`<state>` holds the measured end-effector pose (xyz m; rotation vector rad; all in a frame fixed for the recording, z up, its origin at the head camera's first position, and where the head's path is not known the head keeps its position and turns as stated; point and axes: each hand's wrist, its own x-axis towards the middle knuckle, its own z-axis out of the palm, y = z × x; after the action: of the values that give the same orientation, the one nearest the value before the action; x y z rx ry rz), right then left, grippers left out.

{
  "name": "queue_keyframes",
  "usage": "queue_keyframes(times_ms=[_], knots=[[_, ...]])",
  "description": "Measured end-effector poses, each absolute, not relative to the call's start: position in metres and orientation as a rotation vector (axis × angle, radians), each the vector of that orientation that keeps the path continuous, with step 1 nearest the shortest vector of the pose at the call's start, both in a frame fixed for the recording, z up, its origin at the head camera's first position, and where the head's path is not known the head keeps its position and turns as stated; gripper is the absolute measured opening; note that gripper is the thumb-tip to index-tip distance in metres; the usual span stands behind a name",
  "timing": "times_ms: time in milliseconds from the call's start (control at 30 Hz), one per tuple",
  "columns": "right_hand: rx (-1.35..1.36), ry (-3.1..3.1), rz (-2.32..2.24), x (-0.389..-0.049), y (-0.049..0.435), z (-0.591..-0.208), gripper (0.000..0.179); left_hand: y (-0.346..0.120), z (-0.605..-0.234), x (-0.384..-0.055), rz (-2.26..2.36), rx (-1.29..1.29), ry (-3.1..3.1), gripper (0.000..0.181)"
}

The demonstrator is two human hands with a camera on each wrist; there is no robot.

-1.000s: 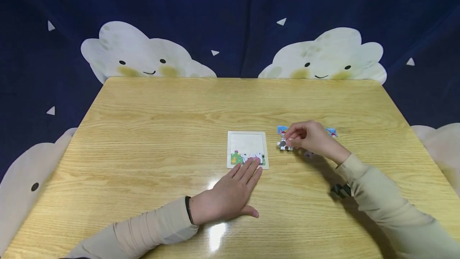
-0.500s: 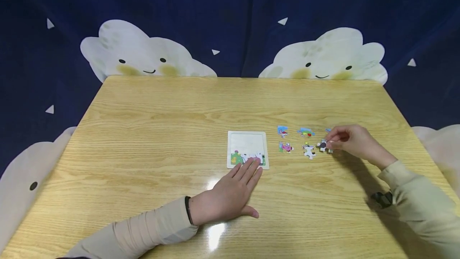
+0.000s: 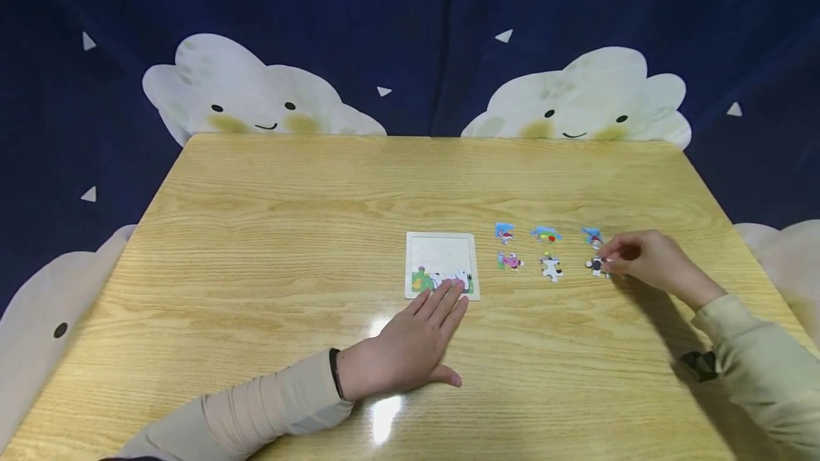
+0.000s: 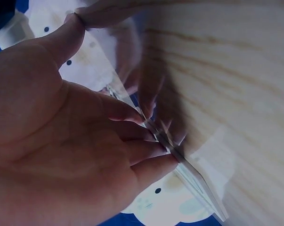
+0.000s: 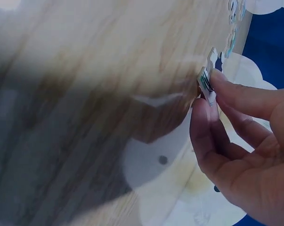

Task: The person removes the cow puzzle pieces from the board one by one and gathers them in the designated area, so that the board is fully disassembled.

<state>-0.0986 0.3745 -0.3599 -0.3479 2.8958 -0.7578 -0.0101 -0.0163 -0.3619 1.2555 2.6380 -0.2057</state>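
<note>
My left hand lies with straight fingers across the near edge of a small square white puzzle tray. A strip of puzzle picture, green with a yellow duck, fills the tray's near end. Over on the right, my right hand pinches a black-and-white jigsaw piece between thumb and fingers, low at the table. In the right wrist view this piece stands tilted at the fingertips. Part of it is hidden by the fingers.
Loose jigsaw pieces lie in two rows right of the tray: a blue one, a blue-green one, another blue one, a pink one and a white one. A dark curtain hangs behind the wooden table.
My right hand has moved right with the black-and-white jigsaw piece, from above the left pieces to the right end of the near row. The left hand has stayed on the tray.
</note>
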Motion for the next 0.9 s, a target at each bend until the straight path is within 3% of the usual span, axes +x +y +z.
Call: queue_keyframes(times_ms=[633,900], knots=[[-0.418,2.955,-0.751,-0.094,0.369,-0.356,0.016,-0.016,-0.364,-0.012,-0.246,1.274,2.638,0.099],[-0.594,2.818,-0.936,-0.089,0.319,-0.348,0.011,-0.017,-0.363,-0.012,-0.199,1.254,2.625,0.099]])
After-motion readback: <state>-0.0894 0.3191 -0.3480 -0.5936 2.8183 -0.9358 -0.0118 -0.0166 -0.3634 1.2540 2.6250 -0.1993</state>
